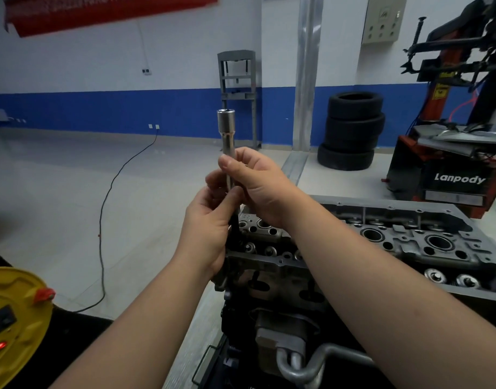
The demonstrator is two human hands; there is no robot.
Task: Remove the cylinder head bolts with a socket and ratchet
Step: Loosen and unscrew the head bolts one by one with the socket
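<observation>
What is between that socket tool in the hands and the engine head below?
Nothing visible blocks it. Both hands, the left hand and the right hand, hold the socket upright, open end up, above the near end of the cylinder head. Only the hands and forearms hide part of the head; its top lies open.

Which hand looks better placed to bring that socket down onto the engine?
Probably the right hand: it grips the socket's shaft high up, near the working end, and lies over the cylinder head. The left hand holds the dark lower part, likely the ratchet.
</observation>
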